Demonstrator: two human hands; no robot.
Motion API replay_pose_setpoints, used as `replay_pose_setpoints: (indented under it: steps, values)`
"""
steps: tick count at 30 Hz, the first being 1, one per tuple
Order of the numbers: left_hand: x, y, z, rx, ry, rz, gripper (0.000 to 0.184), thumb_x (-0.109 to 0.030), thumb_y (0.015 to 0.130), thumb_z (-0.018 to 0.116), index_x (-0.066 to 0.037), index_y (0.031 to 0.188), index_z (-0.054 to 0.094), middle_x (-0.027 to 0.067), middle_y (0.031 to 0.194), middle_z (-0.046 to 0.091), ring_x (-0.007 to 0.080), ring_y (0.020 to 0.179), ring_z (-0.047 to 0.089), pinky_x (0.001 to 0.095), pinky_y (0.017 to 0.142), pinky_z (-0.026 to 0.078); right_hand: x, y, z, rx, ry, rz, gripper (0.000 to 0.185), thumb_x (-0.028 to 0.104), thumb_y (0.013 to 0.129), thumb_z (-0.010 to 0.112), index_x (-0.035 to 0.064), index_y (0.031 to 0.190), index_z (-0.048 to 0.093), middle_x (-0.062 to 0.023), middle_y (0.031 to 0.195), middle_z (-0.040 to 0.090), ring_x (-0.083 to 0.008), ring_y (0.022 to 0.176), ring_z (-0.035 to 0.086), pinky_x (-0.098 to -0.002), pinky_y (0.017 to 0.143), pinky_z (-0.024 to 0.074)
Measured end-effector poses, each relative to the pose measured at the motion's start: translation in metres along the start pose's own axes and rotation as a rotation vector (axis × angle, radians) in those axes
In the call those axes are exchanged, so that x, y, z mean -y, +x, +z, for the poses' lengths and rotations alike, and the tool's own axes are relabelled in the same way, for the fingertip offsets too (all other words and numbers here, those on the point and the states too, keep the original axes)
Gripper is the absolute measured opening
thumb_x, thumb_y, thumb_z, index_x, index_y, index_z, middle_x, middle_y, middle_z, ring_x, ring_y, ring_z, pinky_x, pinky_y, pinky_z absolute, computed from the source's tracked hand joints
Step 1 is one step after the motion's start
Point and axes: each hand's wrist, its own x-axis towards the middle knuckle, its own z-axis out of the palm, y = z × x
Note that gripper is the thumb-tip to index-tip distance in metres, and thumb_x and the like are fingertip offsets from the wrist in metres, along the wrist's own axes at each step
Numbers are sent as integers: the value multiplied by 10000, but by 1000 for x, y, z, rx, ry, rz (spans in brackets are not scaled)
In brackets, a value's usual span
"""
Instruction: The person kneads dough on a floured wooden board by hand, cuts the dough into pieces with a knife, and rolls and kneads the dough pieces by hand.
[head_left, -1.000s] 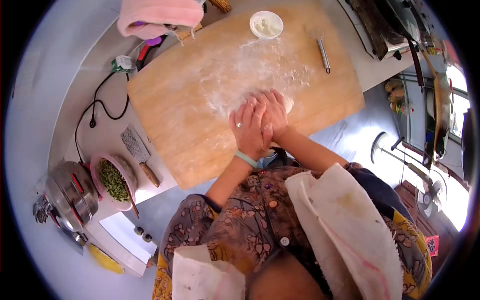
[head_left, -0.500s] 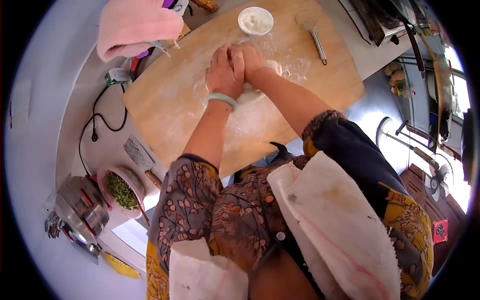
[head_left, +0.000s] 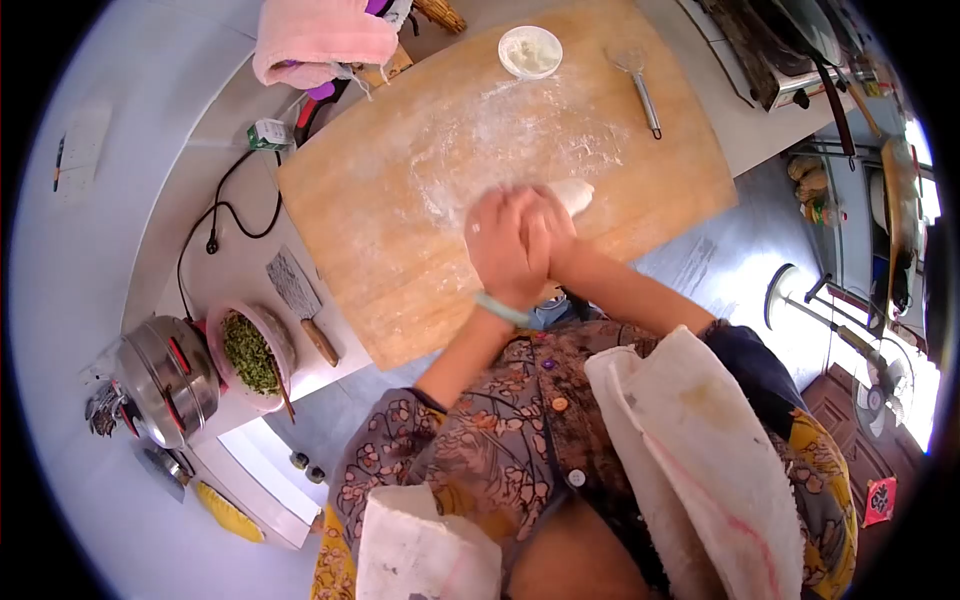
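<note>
A lump of white dough [head_left: 573, 195] lies on the floured wooden board [head_left: 390, 270], near the edge closest to me. My left hand [head_left: 503, 248] and my right hand [head_left: 545, 232] are pressed together on top of it and cover most of it. One end of the dough shows to the right of my fingers. The fingers are blurred and curl over the dough. Beyond them, at the far edge of the board, stand a white bowl of flour [head_left: 531, 52] and a metal whisk [head_left: 648, 98].
Left of the board lie a cleaver [head_left: 295, 290], a pink bowl of chopped greens [head_left: 250, 352], a steel pot [head_left: 168, 382] and a black cord [head_left: 215, 208]. A pink towel [head_left: 325, 42] is at the far left, a stove [head_left: 785, 80] at the far right.
Both hands pushed forward over the board with the dough, then came back toward my body. Part of the dough now shows at the right of the hands.
</note>
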Motion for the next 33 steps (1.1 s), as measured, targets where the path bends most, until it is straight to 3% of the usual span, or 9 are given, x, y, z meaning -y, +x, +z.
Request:
replay_pose_setpoints:
  steps: [2, 5, 11, 17, 23, 27, 29, 32, 33]
  values:
    - [1, -25, 6, -16, 9, 42, 337, -227, 889, 565, -39, 1155, 649, 227, 1282, 581, 421, 1196, 520, 520, 1053, 366, 6, -17, -1, 73, 77, -15, 517, 334, 857, 582, 116, 1326, 559, -118, 1267, 612, -306, 1216, 534, -490, 1099, 354]
    - [11, -30, 14, -5, 119, 68, 358, -257, 872, 560, -54, 1151, 658, 215, 1291, 571, 413, 1206, 512, 529, 1060, 345, 0, -19, 23, -193, 41, -52, 433, 336, 835, 571, 98, 1194, 613, -90, 1224, 615, -290, 1208, 504, -467, 1072, 345]
    - [43, 30, 20, 38, 72, 67, 389, -312, 868, 562, -56, 1144, 655, 217, 1303, 571, 401, 1221, 517, 507, 1059, 344, -25, 38, 5, 50, 138, 43, 418, 343, 853, 561, 107, 1192, 624, -95, 1250, 608, -283, 1261, 488, -450, 1117, 306]
    - [74, 87, 25, 51, 39, 127, 373, -325, 884, 559, -55, 1119, 663, 208, 1208, 636, 382, 1147, 579, 486, 1007, 411, -58, 86, 32, -35, 194, 119, 341, 332, 810, 601, 112, 1059, 678, -101, 1114, 684, -268, 1140, 577, -438, 1062, 358]
    - [88, 134, 35, 30, -71, -164, 425, -398, 928, 548, -29, 1100, 672, 184, 1165, 663, 377, 1145, 578, 438, 997, 444, -77, 136, 31, -32, 38, 197, 310, 319, 812, 630, 132, 1057, 661, -91, 1122, 679, -268, 1145, 577, -427, 993, 406]
    - [100, 133, 47, -47, 107, -161, 517, -435, 925, 580, -28, 1240, 624, 181, 1155, 667, 342, 1110, 610, 388, 991, 457, -71, 132, 32, -150, -43, 211, 387, 314, 834, 631, 142, 1180, 616, -86, 1154, 668, -283, 1147, 577, -435, 989, 418]
    - [90, 129, 34, 136, -65, -371, 555, -470, 928, 558, -20, 1248, 609, 195, 1187, 657, 369, 1125, 600, 422, 1006, 441, -62, 116, 36, -187, -72, 199, 390, 311, 845, 626, 142, 1197, 613, -94, 1145, 674, -292, 1115, 601, -447, 975, 436]
    - [40, 113, -5, 302, -190, -483, 582, -486, 930, 559, 3, 1242, 605, 203, 1177, 661, 386, 1112, 603, 438, 1002, 438, -43, 88, -20, 212, 219, 138, 401, 302, 863, 615, 144, 1231, 601, -110, 1121, 688, -308, 1029, 643, -461, 921, 473]
    - [21, 103, -19, 339, -209, -487, 586, -486, 931, 566, 12, 1237, 606, 204, 1165, 666, 389, 1101, 608, 437, 996, 441, -35, 76, -37, 175, 191, 93, 339, 275, 851, 616, 139, 1162, 631, -112, 1097, 699, -319, 965, 664, -475, 857, 495]
